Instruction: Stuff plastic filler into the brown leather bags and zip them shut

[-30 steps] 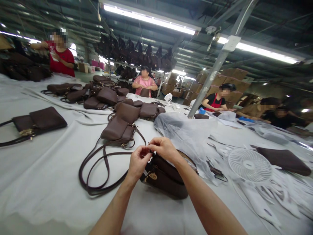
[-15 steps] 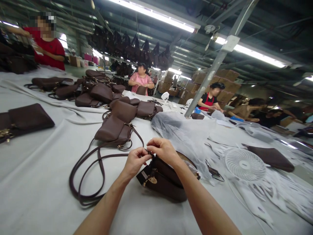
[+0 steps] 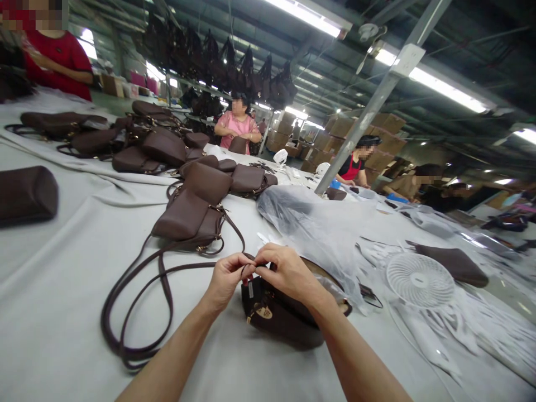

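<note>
A dark brown bag (image 3: 293,326) with a gold charm (image 3: 264,312) and a black tag (image 3: 251,293) rests on the light cloth at the centre. Above its left end my left hand (image 3: 228,276) pinches a thin dark strap (image 3: 192,267). My right hand (image 3: 287,271) is closed on the same strap, fingertips nearly touching those of the left. The strap loops out to the left over the cloth. The exact spot between the fingertips is too small to make out.
Brown bags (image 3: 180,215) lie heaped beyond the hands, and another bag (image 3: 27,195) is at the far left. Clear plastic (image 3: 310,223) lies behind my right hand. A white fan (image 3: 420,280) stands at the right. Several people work across the table, one in pink (image 3: 238,125).
Both hands have stayed pinched together, shifting slightly, with the left fingers nearer the right. The view has turned a little, and the far-left bag sits nearer the edge.
</note>
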`<action>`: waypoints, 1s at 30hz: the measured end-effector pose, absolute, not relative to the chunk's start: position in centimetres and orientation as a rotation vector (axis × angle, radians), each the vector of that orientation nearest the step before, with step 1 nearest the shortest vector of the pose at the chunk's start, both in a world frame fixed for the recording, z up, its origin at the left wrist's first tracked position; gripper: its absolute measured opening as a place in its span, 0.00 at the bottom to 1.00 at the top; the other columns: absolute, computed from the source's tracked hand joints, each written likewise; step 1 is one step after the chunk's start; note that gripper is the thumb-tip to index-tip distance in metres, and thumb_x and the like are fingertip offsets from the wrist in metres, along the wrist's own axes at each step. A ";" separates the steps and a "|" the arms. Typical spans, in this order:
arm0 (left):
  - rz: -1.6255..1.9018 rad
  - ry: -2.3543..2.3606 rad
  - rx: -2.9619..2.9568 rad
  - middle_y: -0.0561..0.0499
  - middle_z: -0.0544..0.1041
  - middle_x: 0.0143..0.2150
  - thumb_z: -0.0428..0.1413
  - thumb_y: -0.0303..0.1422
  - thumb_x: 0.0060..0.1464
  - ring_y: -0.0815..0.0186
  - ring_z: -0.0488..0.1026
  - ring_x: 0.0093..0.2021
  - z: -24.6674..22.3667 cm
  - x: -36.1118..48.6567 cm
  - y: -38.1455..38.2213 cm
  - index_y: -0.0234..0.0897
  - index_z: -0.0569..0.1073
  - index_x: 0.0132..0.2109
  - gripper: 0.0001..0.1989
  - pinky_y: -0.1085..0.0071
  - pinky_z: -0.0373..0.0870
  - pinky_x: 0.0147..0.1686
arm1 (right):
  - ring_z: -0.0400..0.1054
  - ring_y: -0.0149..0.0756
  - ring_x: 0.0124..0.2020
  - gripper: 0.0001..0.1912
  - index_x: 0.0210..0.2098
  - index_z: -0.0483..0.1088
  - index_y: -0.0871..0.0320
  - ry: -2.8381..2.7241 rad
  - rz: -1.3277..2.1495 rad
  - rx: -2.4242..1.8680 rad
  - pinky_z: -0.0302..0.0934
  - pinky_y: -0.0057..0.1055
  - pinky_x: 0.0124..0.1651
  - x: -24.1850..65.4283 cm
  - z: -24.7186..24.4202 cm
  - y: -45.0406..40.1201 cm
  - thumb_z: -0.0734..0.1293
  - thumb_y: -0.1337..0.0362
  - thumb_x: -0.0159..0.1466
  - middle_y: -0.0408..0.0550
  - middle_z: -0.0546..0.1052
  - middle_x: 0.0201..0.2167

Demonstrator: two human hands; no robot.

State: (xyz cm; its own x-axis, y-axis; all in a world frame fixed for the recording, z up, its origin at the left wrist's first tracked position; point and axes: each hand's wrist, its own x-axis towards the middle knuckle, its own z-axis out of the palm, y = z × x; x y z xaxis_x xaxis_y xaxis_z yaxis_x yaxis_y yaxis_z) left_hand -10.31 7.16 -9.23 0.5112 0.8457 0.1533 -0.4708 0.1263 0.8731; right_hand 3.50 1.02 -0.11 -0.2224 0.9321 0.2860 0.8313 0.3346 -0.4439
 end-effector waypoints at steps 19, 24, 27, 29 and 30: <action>1.019 0.502 1.124 0.51 0.72 0.21 0.62 0.37 0.45 0.72 0.65 0.20 -8.8 -10.4 6.6 0.31 0.77 0.24 0.11 0.76 0.62 0.21 | 0.69 0.30 0.30 0.06 0.31 0.77 0.54 -2.007 0.171 -1.715 0.55 0.26 0.33 2.1 -0.2 1.7 0.67 0.66 0.62 0.42 0.78 0.30; 1.043 0.513 1.138 0.51 0.73 0.22 0.61 0.36 0.46 0.71 0.66 0.22 -8.6 -10.9 6.6 0.32 0.77 0.27 0.10 0.75 0.64 0.22 | 0.68 0.31 0.29 0.09 0.27 0.76 0.54 -1.948 0.189 -1.750 0.56 0.26 0.33 2.1 -0.3 1.9 0.66 0.65 0.62 0.42 0.78 0.28; 1.107 0.503 1.092 0.53 0.73 0.24 0.61 0.36 0.46 0.73 0.66 0.21 -8.9 -10.9 6.6 0.33 0.75 0.31 0.09 0.76 0.64 0.22 | 0.68 0.31 0.29 0.08 0.28 0.76 0.55 -1.954 0.172 -1.760 0.55 0.26 0.33 2.2 -0.4 1.9 0.66 0.66 0.62 0.43 0.78 0.28; 1.150 0.505 1.048 0.55 0.72 0.25 0.63 0.36 0.46 0.73 0.65 0.21 -9.1 -10.7 6.6 0.34 0.73 0.33 0.10 0.77 0.64 0.20 | 0.68 0.31 0.29 0.07 0.28 0.76 0.55 -1.984 0.141 -1.773 0.54 0.26 0.32 2.2 -0.5 2.0 0.66 0.67 0.62 0.43 0.78 0.28; 1.165 0.511 1.036 0.55 0.72 0.24 0.63 0.36 0.45 0.73 0.65 0.21 -9.2 -10.6 6.5 0.34 0.73 0.33 0.11 0.77 0.64 0.20 | 0.68 0.31 0.29 0.07 0.28 0.76 0.55 -2.000 0.125 -1.779 0.54 0.27 0.32 2.2 -0.5 2.0 0.67 0.67 0.62 0.43 0.78 0.28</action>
State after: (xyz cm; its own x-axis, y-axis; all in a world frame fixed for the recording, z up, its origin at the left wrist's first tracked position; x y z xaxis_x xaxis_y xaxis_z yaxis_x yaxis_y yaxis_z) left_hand -10.59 6.54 -9.20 0.3565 0.9189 0.1691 -0.4984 0.0340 0.8663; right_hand 2.15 1.96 -0.48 -0.0597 0.9599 0.2738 0.9183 0.1604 -0.3621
